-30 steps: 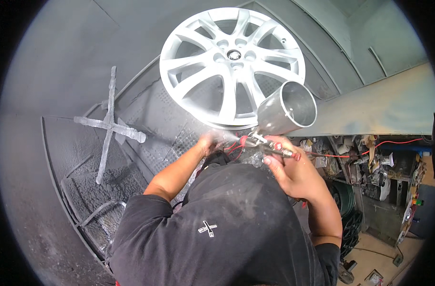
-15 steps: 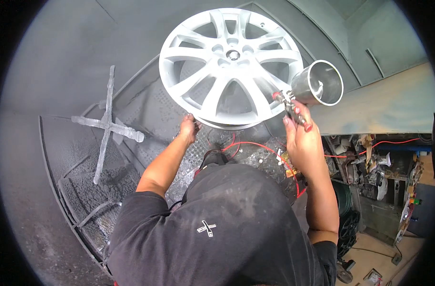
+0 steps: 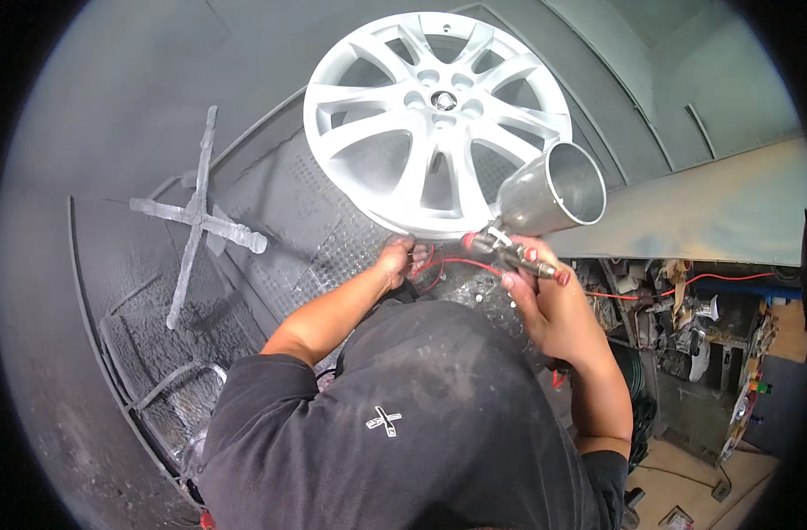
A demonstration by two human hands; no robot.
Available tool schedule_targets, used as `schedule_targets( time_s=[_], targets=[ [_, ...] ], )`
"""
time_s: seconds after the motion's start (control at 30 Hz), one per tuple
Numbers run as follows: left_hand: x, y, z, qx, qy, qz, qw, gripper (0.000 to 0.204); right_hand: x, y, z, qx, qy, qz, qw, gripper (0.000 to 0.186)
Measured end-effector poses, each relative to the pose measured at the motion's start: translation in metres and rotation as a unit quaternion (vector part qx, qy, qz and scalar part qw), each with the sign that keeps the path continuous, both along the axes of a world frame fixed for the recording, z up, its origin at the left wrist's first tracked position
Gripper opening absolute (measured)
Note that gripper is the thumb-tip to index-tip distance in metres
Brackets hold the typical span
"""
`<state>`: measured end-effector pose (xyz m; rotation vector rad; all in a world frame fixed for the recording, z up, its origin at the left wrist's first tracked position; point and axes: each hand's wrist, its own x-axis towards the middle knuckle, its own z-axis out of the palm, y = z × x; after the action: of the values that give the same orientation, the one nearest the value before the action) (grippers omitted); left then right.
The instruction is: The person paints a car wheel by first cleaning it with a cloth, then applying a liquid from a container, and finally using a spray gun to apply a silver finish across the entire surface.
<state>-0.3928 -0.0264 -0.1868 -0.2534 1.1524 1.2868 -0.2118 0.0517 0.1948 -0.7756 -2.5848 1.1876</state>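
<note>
My right hand (image 3: 558,305) is closed round a metal spray gun (image 3: 514,254) with red knobs. On top of the gun a silver paint cup (image 3: 540,190) leans to the right, its wide mouth uncovered. The gun is just below the near right side of a white alloy wheel (image 3: 456,168), which has several split spokes and a dark centre cap. My left hand (image 3: 401,258) is at the wheel's near lower edge, its fingers curled against the rim from underneath. Part of that grip is hidden, as is whatever holds the wheel up.
A grey tape-wrapped cross-shaped stand (image 3: 196,216) is on the left. A red hose (image 3: 461,261) runs below the wheel and off to the right. Beside a pale panel (image 3: 686,208), a cluttered shelf (image 3: 704,353) stands on the right. Dark-coated walls surround the wheel.
The wheel has turned anticlockwise, its valve hole shifting left along the top. My left hand has moved right along the lower rim. The spray gun has come lower and nearer to me.
</note>
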Motion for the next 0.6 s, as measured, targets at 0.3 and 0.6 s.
schedule_targets(
  time_s=[0.3, 0.6],
  targets=[
    [0.006, 0.001, 0.002, 0.011, -0.007, 0.024, 1.000, 0.011, -0.014, -0.003, -0.008, 0.017, 0.028, -0.047, 0.998, 0.032],
    [-0.093, 0.000, 0.000, -0.026, 0.095, 0.211, 0.973, 0.016, -0.005, 0.045, -0.021, 0.139, 0.062, -0.118, 0.981, 0.025]
  ],
)
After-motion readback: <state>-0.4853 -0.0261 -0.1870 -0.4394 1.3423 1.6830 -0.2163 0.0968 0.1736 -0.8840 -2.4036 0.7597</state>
